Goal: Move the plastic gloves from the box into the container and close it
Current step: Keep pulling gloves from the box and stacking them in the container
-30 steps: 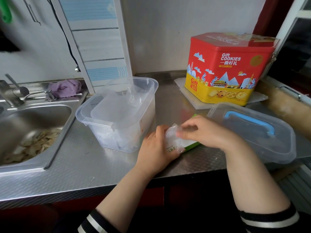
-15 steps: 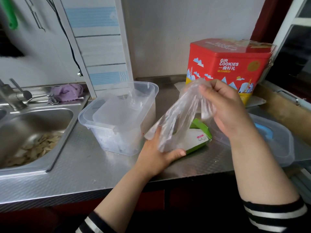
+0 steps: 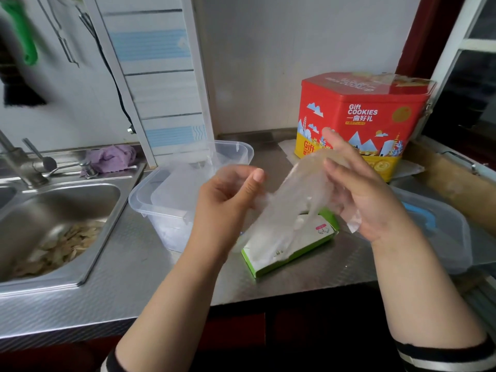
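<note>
Lifted clear of the box (image 3: 291, 241), a glove (image 3: 292, 194) is now stretched in the air between both hands, whereas half a second ago only the right hand (image 3: 367, 194) had drawn it upward while the left hand (image 3: 228, 200) was pressed on the box to steady it. The left hand has since been raised off the box, and one end of the thin film is pinched between its thumb and curled fingers; the other end is gripped in the right hand, whose fingers are bent over the plastic. The glove is thus held above the near middle of the desk (image 3: 112, 275), just right of the open container (image 3: 188, 189) and over the box, which has been left lying unheld on the desk with more film seen at its opening. Whether a single glove or several stuck together are held cannot be told, as the film is transparent and blurred. The lid (image 3: 440, 232), with its blue handle, is seen lying at the right, well apart from the container, so closing has not yet been begun. It is judged that the extraction step is finished for this piece and that a carry to the left, over the container's rim, would be called for next. Since the film is light and clingy, it could be caught on the fingers or dragged back out when released.
</note>
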A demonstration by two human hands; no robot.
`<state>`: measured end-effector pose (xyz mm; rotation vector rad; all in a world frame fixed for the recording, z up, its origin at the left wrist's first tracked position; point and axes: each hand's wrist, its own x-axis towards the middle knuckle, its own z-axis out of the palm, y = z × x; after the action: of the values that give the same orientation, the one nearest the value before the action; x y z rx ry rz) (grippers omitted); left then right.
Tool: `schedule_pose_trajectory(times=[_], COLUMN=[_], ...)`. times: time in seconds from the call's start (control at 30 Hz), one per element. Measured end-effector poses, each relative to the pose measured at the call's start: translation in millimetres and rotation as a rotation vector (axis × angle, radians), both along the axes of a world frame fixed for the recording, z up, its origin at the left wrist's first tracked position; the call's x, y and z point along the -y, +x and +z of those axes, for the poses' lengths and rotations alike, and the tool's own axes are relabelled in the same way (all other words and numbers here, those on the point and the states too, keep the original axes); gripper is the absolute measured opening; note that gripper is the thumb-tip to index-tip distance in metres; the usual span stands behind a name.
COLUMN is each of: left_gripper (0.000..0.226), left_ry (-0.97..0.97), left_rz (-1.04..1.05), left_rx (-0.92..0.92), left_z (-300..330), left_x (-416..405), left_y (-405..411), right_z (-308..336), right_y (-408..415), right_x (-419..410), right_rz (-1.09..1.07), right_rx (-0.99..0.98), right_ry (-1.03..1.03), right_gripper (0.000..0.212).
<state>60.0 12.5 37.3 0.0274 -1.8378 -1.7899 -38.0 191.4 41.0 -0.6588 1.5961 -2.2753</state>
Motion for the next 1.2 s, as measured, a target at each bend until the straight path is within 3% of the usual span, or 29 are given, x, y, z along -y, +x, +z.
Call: schedule_pose_trajectory(times=[0.17, 0.23, 0.33, 0.4, 0.47, 0.53, 0.6, 0.73, 0.83, 0.93, 1.03, 1.1, 1.2], left_gripper=[0.04, 0.049, 0.076, 0.057, 0.024, 0.009, 0.015, 0.021, 0.027, 0.029, 0.028, 0.026, 0.029], left_ry=[-0.126, -0.402, -1.08, -1.259, -1.14, -0.887, -0.76, -0.683, -0.592, -0.53, -0.505, -0.471, -0.408], left_rz=[0.182, 0.121, 0.218, 0.265, 0.283, 0.22, 0.227, 0.32, 0.378, 0.459, 0.412, 0.364, 0.262], left_rx=[-0.333, -0.262, -0.024, -0.018, -0.052, 0.051, 0.101, 0.089, 0.098, 0.135, 0.191, 0.204, 0.226], left_z=[28.0, 40.6, 48.8, 46.1, 48.5, 52.0, 56.5, 60.3, 63.5, 68.6, 67.8, 66.2, 65.1], left_x=[3.8, 6.6, 0.2, -5.4, -4.6, 4.0, 15.2, 34.1, 45.5, 59.9, 64.7, 63.5, 64.5], left_y=[15.7, 23.1, 11.5, -0.8, -7.8, -13.6, -18.8, -24.8, -26.0, -28.1, -29.8, -29.9, -29.6], right_z=[2.2, 1.7, 1.5, 0.2, 1.2, 1.7, 6.2, 10.8, 7.8, 5.0, 8.4, 9.2, 8.1], right_y=[5.4, 6.8, 12.0, 15.2, 17.3, 17.2, 17.8, 15.7, 9.9, 5.9, 9.3, 10.7, 10.9], right_x=[12.6, 17.0, 25.2, 31.5, 33.8, 29.7, 22.9, 18.5, 19.1, 12.2, 8.9, 14.7, 30.0], right_rz=[-0.288, -0.348, -0.331, -0.29, -0.234, -0.12, -0.009, 0.06, 0.011, 0.098, 0.294, 0.274, -0.018], right_rx=[-0.071, -0.095, -0.103, -0.079, -0.069, -0.067, -0.053, 0.049, 0.001, -0.103, -0.301, -0.439, -0.537], right_ry=[0.187, 0.211, 0.23, 0.219, 0.195, 0.19, 0.17, 0.089, 0.206, 0.355, 0.482, 0.654, 0.835], right_gripper=[0.014, 0.012, 0.014, 0.02, 0.03, 0.047, 0.052, 0.029, 0.029, 0.063, 0.092, 0.085, 0.03])
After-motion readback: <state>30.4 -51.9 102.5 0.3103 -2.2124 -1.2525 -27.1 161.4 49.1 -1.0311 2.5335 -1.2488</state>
